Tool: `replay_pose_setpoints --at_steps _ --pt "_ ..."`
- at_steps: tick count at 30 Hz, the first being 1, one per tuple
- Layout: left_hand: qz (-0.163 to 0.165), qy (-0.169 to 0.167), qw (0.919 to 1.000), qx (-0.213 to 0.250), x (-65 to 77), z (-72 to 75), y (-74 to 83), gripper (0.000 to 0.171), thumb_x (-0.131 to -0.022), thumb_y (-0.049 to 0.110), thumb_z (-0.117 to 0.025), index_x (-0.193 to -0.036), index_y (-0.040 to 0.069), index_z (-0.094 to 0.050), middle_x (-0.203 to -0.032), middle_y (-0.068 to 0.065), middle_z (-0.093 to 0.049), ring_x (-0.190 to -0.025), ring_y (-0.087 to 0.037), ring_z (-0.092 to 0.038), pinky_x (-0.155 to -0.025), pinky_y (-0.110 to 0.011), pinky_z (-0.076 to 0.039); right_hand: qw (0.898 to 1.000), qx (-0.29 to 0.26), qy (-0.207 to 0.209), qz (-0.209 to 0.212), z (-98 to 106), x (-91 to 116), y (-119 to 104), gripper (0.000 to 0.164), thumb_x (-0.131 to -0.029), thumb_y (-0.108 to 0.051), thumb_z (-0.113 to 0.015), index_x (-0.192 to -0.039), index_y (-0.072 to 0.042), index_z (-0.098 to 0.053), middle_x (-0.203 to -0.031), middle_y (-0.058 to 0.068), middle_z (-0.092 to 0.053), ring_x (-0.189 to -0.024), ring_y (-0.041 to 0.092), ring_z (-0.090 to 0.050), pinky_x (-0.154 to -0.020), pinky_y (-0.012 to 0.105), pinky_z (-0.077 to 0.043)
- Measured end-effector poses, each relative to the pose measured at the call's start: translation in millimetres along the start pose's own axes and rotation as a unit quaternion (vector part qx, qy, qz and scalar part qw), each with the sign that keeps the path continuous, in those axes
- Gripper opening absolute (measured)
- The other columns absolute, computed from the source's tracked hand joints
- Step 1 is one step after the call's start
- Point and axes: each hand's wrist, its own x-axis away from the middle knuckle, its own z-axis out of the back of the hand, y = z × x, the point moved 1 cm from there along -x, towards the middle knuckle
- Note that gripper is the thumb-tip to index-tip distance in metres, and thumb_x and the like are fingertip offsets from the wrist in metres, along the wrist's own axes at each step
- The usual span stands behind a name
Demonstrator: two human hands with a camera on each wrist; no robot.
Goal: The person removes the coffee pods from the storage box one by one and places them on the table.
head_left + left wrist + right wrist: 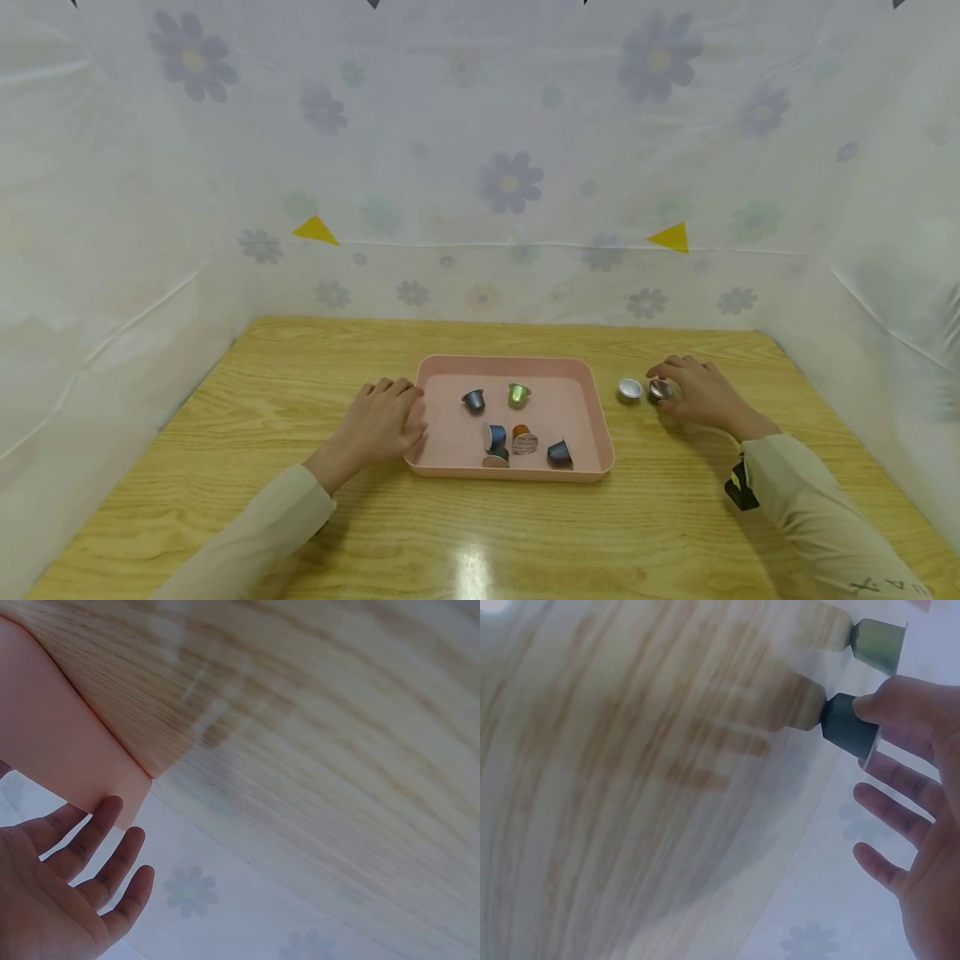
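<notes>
I see dark green tapered capsule (846, 727) pinched in right hand (705, 396), other fingers (891, 813) spread; left hand (377, 423), loosely bent, touches pink rectangular tray (510, 475).

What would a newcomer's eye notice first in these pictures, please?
The eye would probably fall on the shallow, pink, rectangular tray on the wooden table, holding six coloured, shiny capsules. To its right, the person's right hand pinches a dark green, cup-shaped capsule beside a light green capsule; the left hand touches the tray's left edge.
</notes>
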Motion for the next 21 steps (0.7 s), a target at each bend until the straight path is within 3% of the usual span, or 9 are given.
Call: replay_pose_setpoints --at_steps 16,21 --pt "-0.001 -0.009 0.9999 -0.006 -0.4 1.5 1.0 0.045 -0.081 0.041 -0.062 -0.113 0.011 -0.061 -0.112 -0.005 -0.059 -0.102 -0.028 -0.055 -0.084 -0.045 -0.044 1.000 -0.005 -0.004 0.004 13 -6 -14 0.043 -0.077 -0.017 -0.068 -0.117 -0.007 -0.058 -0.118 0.015 -0.056 -0.109 0.039 -0.049 -0.085 0.064 -0.035" --pt "-0.001 -0.012 0.9999 -0.008 -0.4 1.9 1.5 0.045 -0.081 0.041 -0.062 -0.114 0.011 -0.060 -0.113 -0.005 -0.059 -0.102 -0.028 -0.054 -0.084 -0.045 -0.044 1.000 0.002 0.008 0.023 13 -10 -22 0.044 -0.076 -0.018 -0.070 -0.116 -0.007 -0.059 -0.117 0.014 -0.057 -0.109 0.038 -0.050 -0.085 0.063 -0.036"
